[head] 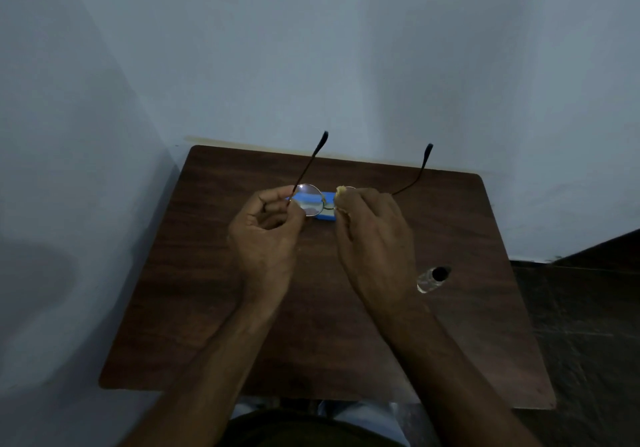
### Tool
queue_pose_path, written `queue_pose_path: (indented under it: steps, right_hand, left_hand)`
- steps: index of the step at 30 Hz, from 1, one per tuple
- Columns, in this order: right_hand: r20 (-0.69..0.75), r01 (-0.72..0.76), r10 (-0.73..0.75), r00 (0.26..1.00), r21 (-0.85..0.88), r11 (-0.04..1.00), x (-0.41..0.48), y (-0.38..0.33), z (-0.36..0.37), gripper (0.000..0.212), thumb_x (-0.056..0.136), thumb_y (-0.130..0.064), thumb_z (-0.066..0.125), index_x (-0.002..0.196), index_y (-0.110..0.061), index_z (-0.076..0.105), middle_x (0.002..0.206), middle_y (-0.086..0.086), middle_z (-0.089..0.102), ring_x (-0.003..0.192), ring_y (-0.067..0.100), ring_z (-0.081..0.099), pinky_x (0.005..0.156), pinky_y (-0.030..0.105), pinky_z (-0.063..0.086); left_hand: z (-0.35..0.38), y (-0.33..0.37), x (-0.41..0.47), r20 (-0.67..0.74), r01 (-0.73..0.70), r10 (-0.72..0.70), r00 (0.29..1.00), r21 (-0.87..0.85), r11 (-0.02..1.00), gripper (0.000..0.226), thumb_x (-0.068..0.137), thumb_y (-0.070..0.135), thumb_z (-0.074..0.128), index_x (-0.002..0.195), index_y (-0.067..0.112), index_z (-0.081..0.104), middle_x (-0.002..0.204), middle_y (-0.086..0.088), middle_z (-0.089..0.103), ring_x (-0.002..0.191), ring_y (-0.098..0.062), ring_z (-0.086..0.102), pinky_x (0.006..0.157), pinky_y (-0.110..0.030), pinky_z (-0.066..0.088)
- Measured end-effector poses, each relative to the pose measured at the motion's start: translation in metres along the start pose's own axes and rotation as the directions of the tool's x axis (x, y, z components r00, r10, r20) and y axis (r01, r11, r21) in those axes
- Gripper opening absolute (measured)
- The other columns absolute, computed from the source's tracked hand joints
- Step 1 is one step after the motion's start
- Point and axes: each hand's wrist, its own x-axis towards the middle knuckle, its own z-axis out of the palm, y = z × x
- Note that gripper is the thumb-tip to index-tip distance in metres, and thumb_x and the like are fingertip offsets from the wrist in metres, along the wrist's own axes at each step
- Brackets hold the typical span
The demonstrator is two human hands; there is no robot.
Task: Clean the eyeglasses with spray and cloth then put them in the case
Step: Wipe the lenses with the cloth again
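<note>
Head view, dim light. Eyeglasses [310, 200] held in the air above the middle of the table [207, 291], both temples unfolded and pointing away toward the wall [346, 48]. Frame: thin metal wire, round lenses, slender temples ending in dark tips. One lens shows clear with a pale glare; the other is covered.

Left hand [265, 235]: thumb and forefinger pinch the frame at the hinge end beside the exposed lens, remaining fingers curled in toward the palm.

Right hand [375, 239]: fingers bunched tightly round a small pale yellowish cloth [341, 191], soft and crumpled, pressed over the second lens. Only a tuft of it shows above the fingertips.

Case [328, 217]: bright blue, rectangular, smooth-sided, lying flat on the table directly below the glasses, mostly hidden by them and by the hands. Open or closed: cannot tell.

Spray bottle [433, 278]: small, clear cylinder with black cap, on the table well to the right, beside the right wrist.

Table surface: dark brown wood grain, rounded corners, matte. Dark tiled floor [588, 308] at right.
</note>
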Motion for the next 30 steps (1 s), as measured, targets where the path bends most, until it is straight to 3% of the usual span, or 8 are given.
queue_pose_path:
  steps: [3, 6, 9, 12, 17, 21, 26, 30]
  right_hand:
    - [0.022, -0.077, 0.078, 0.997, -0.062, 0.995, 0.005, 0.013, 0.001, 0.016, 0.081, -0.007, 0.076, 0.096, -0.007, 0.072, 0.097, 0.01, 0.071, 0.081, 0.025, 0.063, 0.066, 0.024, 0.034]
    - [0.055, -0.087, 0.088, 0.995, -0.035, 0.996, 0.01, 0.015, 0.004, 0.02, 0.083, -0.005, 0.075, 0.103, -0.006, 0.072, 0.103, 0.011, 0.072, 0.087, 0.027, 0.065, 0.069, 0.025, 0.036]
    - [0.066, -0.03, 0.03, 0.997, 0.001, 1.0, 0.002, 0.009, 0.012, 0.014, 0.087, -0.007, 0.073, 0.1, -0.009, 0.072, 0.103, 0.007, 0.072, 0.086, 0.023, 0.063, 0.067, 0.026, 0.04]
    - [0.055, -0.072, 0.075, 0.996, -0.039, 0.997, 0.0, 0.02, 0.02, 0.012, 0.083, -0.004, 0.076, 0.093, -0.009, 0.071, 0.096, 0.008, 0.072, 0.082, 0.025, 0.064, 0.065, 0.024, 0.034]
    - [0.107, -0.066, 0.064, 0.992, 0.018, 0.998, 0.003, 0.02, 0.029, 0.013, 0.089, -0.005, 0.069, 0.101, -0.01, 0.07, 0.105, 0.007, 0.07, 0.091, 0.024, 0.061, 0.068, 0.029, 0.041]
    - [0.104, -0.067, 0.068, 0.992, -0.011, 0.998, 0.0, 0.027, 0.032, 0.014, 0.084, -0.003, 0.074, 0.096, -0.01, 0.072, 0.098, 0.008, 0.071, 0.085, 0.026, 0.063, 0.066, 0.027, 0.04]
    - [0.122, -0.037, 0.034, 0.992, 0.018, 0.999, 0.012, 0.019, 0.033, 0.017, 0.086, -0.003, 0.072, 0.102, -0.008, 0.071, 0.105, 0.009, 0.072, 0.09, 0.026, 0.063, 0.069, 0.03, 0.045]
    - [0.14, -0.063, 0.065, 0.988, -0.023, 0.998, 0.009, 0.026, 0.033, 0.017, 0.084, -0.002, 0.073, 0.098, -0.01, 0.068, 0.098, 0.007, 0.069, 0.083, 0.026, 0.062, 0.066, 0.025, 0.033]
  left_hand:
    - [0.001, -0.002, -0.001, 0.005, 0.02, -0.02, 1.0, 0.017, 1.0, 0.036, 0.09, 0.002, 0.078, 0.124, 0.014, 0.075, 0.089, -0.001, 0.078, 0.083, -0.014, 0.078, 0.075, -0.042, 0.067]
    - [0.004, -0.004, -0.002, 0.026, 0.016, -0.017, 1.0, 0.056, 0.998, 0.037, 0.089, 0.001, 0.078, 0.123, 0.016, 0.077, 0.088, 0.003, 0.079, 0.081, -0.014, 0.078, 0.076, -0.037, 0.067]
    - [0.007, -0.008, 0.001, 0.004, 0.057, -0.057, 0.998, 0.032, 0.998, 0.036, 0.088, 0.003, 0.079, 0.12, 0.019, 0.079, 0.089, 0.003, 0.08, 0.084, -0.016, 0.078, 0.078, -0.044, 0.067]
    - [0.009, -0.011, -0.001, -0.025, 0.089, -0.089, 0.996, 0.03, 0.996, 0.034, 0.088, 0.003, 0.079, 0.117, 0.021, 0.08, 0.085, 0.001, 0.08, 0.081, -0.015, 0.078, 0.078, -0.046, 0.066]
    - [0.011, -0.017, 0.003, -0.032, 0.122, -0.122, 0.992, -0.001, 0.992, 0.031, 0.088, 0.008, 0.08, 0.116, 0.02, 0.08, 0.083, -0.002, 0.08, 0.081, -0.022, 0.079, 0.079, -0.05, 0.066]
    - [0.009, -0.022, 0.003, -0.02, 0.135, -0.135, 0.991, -0.002, 0.991, 0.032, 0.088, 0.006, 0.08, 0.115, 0.023, 0.081, 0.074, 0.003, 0.075, 0.07, -0.01, 0.073, 0.078, -0.048, 0.066]
    - [0.011, -0.021, 0.002, -0.013, 0.09, -0.09, 0.996, 0.027, 0.996, 0.036, 0.083, 0.004, 0.084, 0.113, 0.023, 0.081, 0.087, 0.001, 0.08, 0.081, -0.017, 0.077, 0.079, -0.04, 0.066]
    - [0.006, -0.024, 0.006, 0.003, 0.072, -0.072, 0.997, 0.024, 0.997, 0.035, 0.085, 0.002, 0.082, 0.116, 0.019, 0.08, 0.093, 0.0, 0.079, 0.085, -0.019, 0.077, 0.077, -0.032, 0.065]
